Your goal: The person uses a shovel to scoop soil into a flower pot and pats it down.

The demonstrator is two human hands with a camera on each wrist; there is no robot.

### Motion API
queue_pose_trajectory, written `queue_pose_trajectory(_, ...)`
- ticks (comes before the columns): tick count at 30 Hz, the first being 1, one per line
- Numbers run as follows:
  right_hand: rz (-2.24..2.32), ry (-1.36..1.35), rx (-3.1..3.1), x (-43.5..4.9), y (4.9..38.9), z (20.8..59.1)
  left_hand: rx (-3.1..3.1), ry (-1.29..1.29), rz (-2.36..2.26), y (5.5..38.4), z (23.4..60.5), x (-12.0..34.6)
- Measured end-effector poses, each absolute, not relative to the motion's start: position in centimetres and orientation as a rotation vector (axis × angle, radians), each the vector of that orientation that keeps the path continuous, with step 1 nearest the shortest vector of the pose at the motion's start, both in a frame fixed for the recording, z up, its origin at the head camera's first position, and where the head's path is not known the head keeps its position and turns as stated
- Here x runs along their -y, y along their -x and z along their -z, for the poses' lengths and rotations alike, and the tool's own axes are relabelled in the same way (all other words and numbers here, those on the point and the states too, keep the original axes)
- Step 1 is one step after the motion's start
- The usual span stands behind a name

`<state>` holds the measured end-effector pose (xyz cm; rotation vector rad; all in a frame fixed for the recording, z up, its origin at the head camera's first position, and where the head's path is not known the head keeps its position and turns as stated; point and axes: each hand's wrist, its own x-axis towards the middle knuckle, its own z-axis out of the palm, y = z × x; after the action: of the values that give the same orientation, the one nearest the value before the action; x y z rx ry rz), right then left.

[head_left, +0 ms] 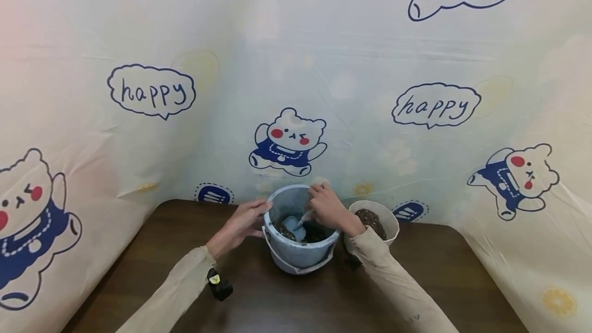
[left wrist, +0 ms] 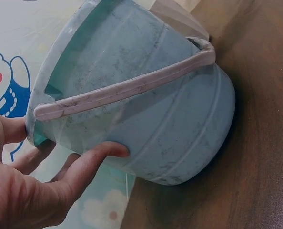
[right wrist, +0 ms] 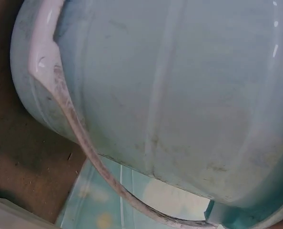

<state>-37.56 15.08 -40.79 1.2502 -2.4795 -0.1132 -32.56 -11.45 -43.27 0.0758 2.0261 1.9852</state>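
Note:
A blue bucket (head_left: 296,252) with dark soil inside stands on the table, its pale handle (left wrist: 132,88) hanging down along the front. My left hand (head_left: 242,221) holds the bucket's left side, with fingers at the rim and others against the outer wall in the left wrist view. Inside the bucket, my right hand (head_left: 326,207) grips the handle of a small blue shovel (head_left: 294,227), its blade low at the soil. The right wrist view shows the bucket's outer wall (right wrist: 179,95) and handle but not the hand.
A white pot (head_left: 392,222) with brown soil (head_left: 370,221) stands right of the bucket, partly behind my right forearm. The dark wooden table (head_left: 259,302) backs onto a printed cloth (head_left: 296,81) with bear figures. Crumbs lie on the table near the bucket in the right wrist view.

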Motion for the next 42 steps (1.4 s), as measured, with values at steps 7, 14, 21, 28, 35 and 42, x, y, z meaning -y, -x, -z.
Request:
queue_pose_trajectory(7, 0.063, -1.322, 2.569, -16.0, 37.0, 39.5, -2.011, -0.069, -1.98, 32.5, 43.7, 10.9)
queue_pose_trajectory(14, 0.1, -1.368, 2.626, -16.2, 36.3, 38.4, -2.005, -0.078, -1.99, 32.3, 43.8, 10.9)
queue_pose_trajectory(21, -0.002, -1.421, 2.619, -16.1, 36.1, 40.1, -2.028, -0.04, -1.959, 32.6, 43.5, 11.1)
queue_pose_trajectory(28, 0.014, -1.381, 2.616, -15.9, 36.2, 40.4, -2.004, -0.073, -1.938, 33.2, 43.1, 11.2)
queue_pose_trajectory(35, 0.009, -1.377, 2.627, -15.6, 36.3, 40.5, -1.924, -0.084, -1.908, 33.3, 42.3, 11.5)
queue_pose_trajectory(42, -0.009, -1.381, 2.62, -15.7, 36.4, 40.6, -1.917, -0.067, -1.891, 33.2, 41.8, 11.2)
